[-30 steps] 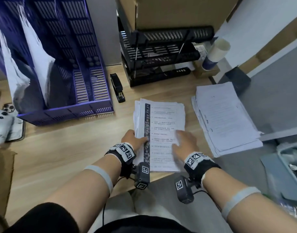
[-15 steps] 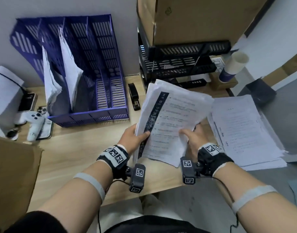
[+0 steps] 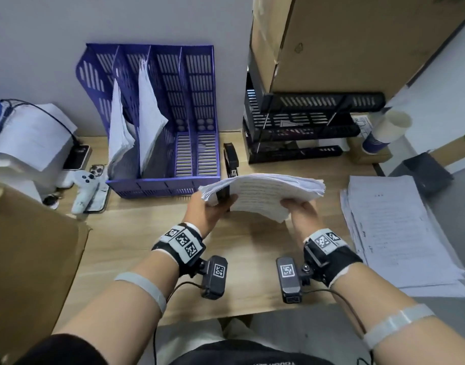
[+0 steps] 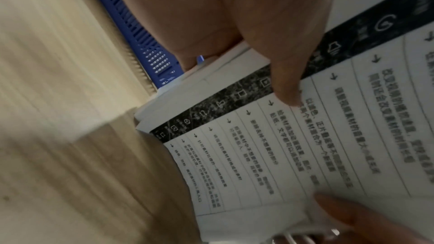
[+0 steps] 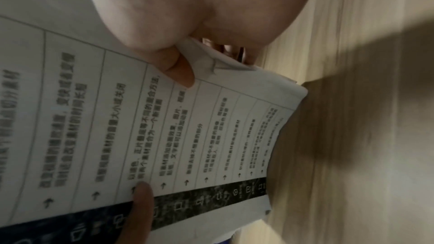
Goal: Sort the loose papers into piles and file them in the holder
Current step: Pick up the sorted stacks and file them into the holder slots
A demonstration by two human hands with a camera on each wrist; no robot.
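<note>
A thick stack of printed papers (image 3: 265,192) with a black strip along its left side hangs in the air above the desk, tilted nearly upright. My left hand (image 3: 210,210) grips its left edge, thumb over the black strip (image 4: 284,73). My right hand (image 3: 301,209) grips the right edge, thumb on the printed face (image 5: 178,70). The purple file holder (image 3: 170,180) stands behind and left of the stack; its two left slots hold white papers (image 3: 147,122), and the two right slots hold none. A second pile of papers (image 3: 394,233) lies flat at the right.
A black stapler (image 3: 231,159) lies between the holder and a black stacked tray rack (image 3: 305,127) with a cardboard box on top. A paper cup (image 3: 384,133) stands right. A game controller (image 3: 85,185), phone and white device sit left. A cardboard flap (image 3: 28,254) covers the near left.
The stack lay flat on the desk under both hands a second ago. Both hands have since lifted it and tipped it up on edge, nearer the holder.
</note>
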